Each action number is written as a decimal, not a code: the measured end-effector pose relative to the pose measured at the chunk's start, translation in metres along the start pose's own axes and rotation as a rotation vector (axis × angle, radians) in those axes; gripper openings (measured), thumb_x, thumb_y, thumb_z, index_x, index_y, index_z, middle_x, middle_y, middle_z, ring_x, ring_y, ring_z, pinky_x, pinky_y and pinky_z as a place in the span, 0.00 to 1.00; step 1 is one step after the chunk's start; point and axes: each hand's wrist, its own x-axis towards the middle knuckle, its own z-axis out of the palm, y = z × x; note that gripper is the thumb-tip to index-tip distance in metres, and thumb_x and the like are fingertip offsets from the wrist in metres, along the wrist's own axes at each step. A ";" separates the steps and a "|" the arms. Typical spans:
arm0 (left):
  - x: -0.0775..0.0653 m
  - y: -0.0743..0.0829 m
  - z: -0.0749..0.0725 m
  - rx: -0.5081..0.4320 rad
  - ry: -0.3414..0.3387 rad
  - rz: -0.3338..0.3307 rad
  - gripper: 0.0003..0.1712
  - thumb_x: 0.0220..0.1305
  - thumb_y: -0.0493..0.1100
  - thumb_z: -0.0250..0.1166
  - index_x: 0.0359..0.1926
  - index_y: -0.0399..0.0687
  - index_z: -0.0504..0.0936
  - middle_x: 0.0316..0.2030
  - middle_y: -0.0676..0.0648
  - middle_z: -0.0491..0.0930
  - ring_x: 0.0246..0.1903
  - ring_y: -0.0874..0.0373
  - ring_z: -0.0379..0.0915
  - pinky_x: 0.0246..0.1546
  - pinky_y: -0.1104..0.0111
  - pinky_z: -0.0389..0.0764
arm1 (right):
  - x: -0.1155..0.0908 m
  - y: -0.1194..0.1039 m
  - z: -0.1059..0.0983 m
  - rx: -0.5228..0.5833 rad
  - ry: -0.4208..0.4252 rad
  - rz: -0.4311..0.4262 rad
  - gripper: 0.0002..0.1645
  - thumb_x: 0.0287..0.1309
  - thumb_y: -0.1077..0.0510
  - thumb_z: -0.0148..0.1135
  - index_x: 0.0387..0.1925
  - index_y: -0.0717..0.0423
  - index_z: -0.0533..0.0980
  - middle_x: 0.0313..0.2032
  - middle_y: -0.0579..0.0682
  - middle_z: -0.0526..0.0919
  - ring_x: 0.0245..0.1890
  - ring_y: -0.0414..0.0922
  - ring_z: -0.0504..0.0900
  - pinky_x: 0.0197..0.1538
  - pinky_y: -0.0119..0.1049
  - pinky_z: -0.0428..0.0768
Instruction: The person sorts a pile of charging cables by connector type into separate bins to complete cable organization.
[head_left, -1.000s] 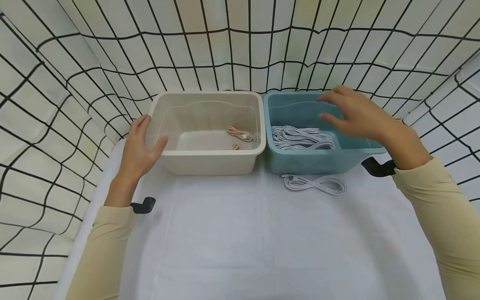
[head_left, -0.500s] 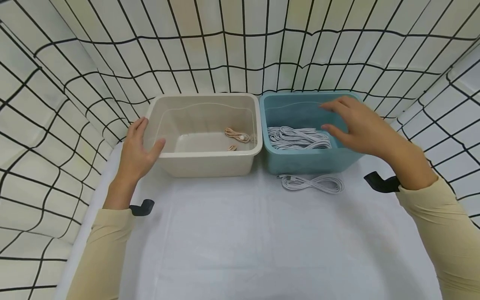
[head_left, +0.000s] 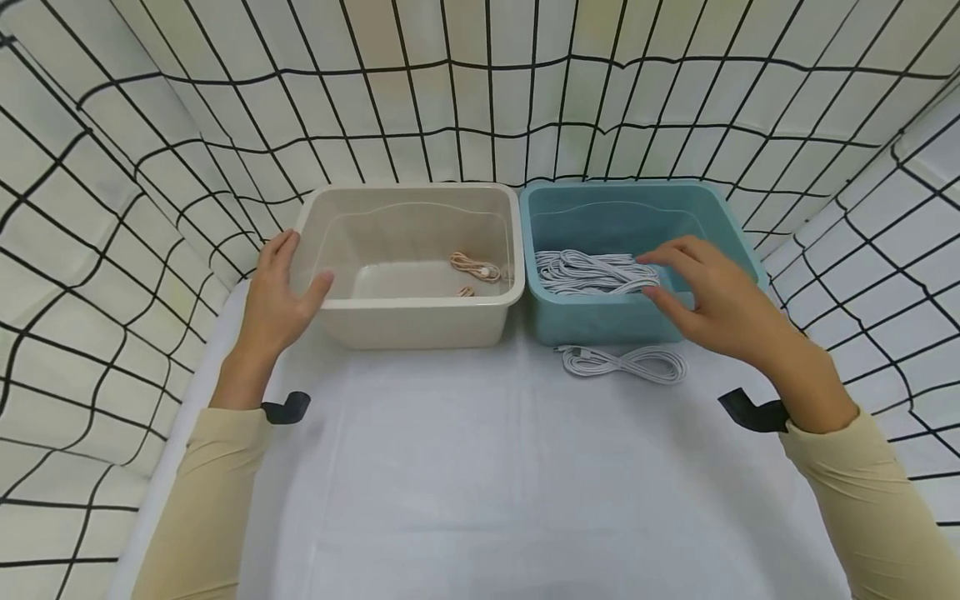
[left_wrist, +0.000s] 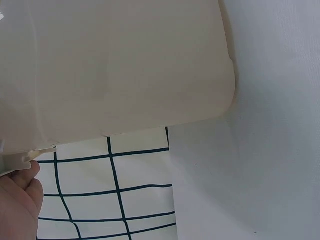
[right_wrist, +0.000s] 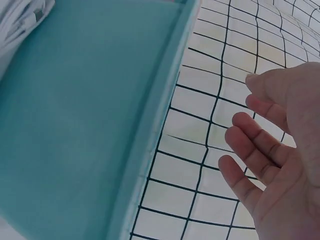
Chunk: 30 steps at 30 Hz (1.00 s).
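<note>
My left hand (head_left: pixel 272 302) rests at the left end of a beige plastic bin (head_left: pixel 412 327), fingers along the outside and thumb spread over the front corner. In the left wrist view, fingertips touch the rim's underside. Two peach-coloured coiled cables (head_left: pixel 477 268) lie inside the bin's right end. My right hand (head_left: pixel 716 304) hovers over the front right of a teal bin (head_left: pixel 577 321), fingers relaxed and holding nothing. Bundled white cables (head_left: pixel 596 273) fill the teal bin's left half. A white USB cable (head_left: pixel 626 364), tied in a loop, lies on the cloth before it.
Black wire grid panels (head_left: pixel 510 133) stand close behind the bins and along both sides. The two bins sit side by side, nearly touching. A white cloth (head_left: pixel 480 483) covers the table in front. Black camera mounts (head_left: pixel 288 408) jut from both wrists.
My right hand has come down and toward me, from above the teal bin's rear part to its front right edge. The left hand keeps its place on the beige bin.
</note>
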 end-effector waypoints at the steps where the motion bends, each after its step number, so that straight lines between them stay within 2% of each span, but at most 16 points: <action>1: 0.000 0.000 0.000 0.003 -0.001 -0.002 0.47 0.70 0.56 0.61 0.82 0.39 0.59 0.81 0.37 0.56 0.74 0.30 0.61 0.68 0.30 0.66 | -0.003 -0.001 0.003 0.005 0.014 -0.009 0.27 0.61 0.67 0.73 0.62 0.60 0.79 0.57 0.58 0.81 0.56 0.55 0.80 0.51 0.52 0.80; 6: -0.002 -0.002 0.001 0.007 -0.001 -0.001 0.47 0.70 0.56 0.60 0.82 0.38 0.58 0.81 0.37 0.55 0.75 0.30 0.60 0.68 0.30 0.65 | -0.020 -0.005 0.021 0.046 0.054 -0.018 0.25 0.58 0.70 0.72 0.58 0.59 0.81 0.54 0.56 0.82 0.56 0.54 0.80 0.53 0.47 0.78; 8: -0.002 -0.002 0.001 0.004 0.001 0.002 0.47 0.70 0.56 0.61 0.82 0.38 0.59 0.81 0.37 0.55 0.75 0.30 0.60 0.68 0.30 0.65 | -0.027 -0.007 0.028 0.054 0.059 -0.008 0.25 0.58 0.70 0.73 0.58 0.58 0.82 0.53 0.54 0.82 0.55 0.52 0.80 0.49 0.42 0.78; 10: -0.002 -0.001 0.002 -0.002 0.003 0.004 0.47 0.70 0.56 0.61 0.81 0.38 0.59 0.80 0.37 0.56 0.75 0.30 0.60 0.68 0.30 0.65 | -0.034 -0.008 0.034 0.056 0.063 0.009 0.25 0.58 0.69 0.73 0.58 0.58 0.82 0.53 0.54 0.82 0.55 0.52 0.80 0.49 0.42 0.79; 13: -0.002 -0.001 0.002 -0.007 0.001 0.005 0.47 0.70 0.56 0.60 0.81 0.37 0.59 0.80 0.37 0.56 0.75 0.30 0.60 0.68 0.30 0.65 | -0.043 -0.008 0.043 0.057 0.060 0.045 0.25 0.59 0.68 0.73 0.58 0.58 0.82 0.53 0.54 0.82 0.55 0.52 0.80 0.47 0.44 0.80; 16: -0.001 -0.001 0.003 -0.006 0.000 0.004 0.47 0.70 0.56 0.60 0.81 0.38 0.59 0.80 0.37 0.56 0.74 0.30 0.60 0.68 0.30 0.65 | -0.049 -0.008 0.052 0.065 0.047 0.068 0.24 0.59 0.68 0.74 0.58 0.59 0.81 0.53 0.55 0.82 0.55 0.53 0.80 0.51 0.50 0.81; 25: -0.002 -0.002 -0.002 -0.005 0.004 -0.004 0.47 0.71 0.55 0.61 0.81 0.37 0.58 0.81 0.37 0.55 0.75 0.31 0.59 0.69 0.31 0.65 | -0.058 0.003 0.097 0.187 -0.036 0.143 0.27 0.62 0.67 0.73 0.62 0.63 0.77 0.57 0.57 0.80 0.59 0.56 0.80 0.58 0.56 0.81; 30: -0.002 0.001 0.000 -0.025 0.004 -0.005 0.46 0.71 0.54 0.60 0.82 0.37 0.58 0.81 0.37 0.55 0.75 0.31 0.59 0.70 0.31 0.64 | -0.066 0.013 0.114 0.197 -0.054 0.180 0.26 0.62 0.66 0.73 0.61 0.62 0.78 0.57 0.59 0.80 0.59 0.58 0.80 0.59 0.59 0.80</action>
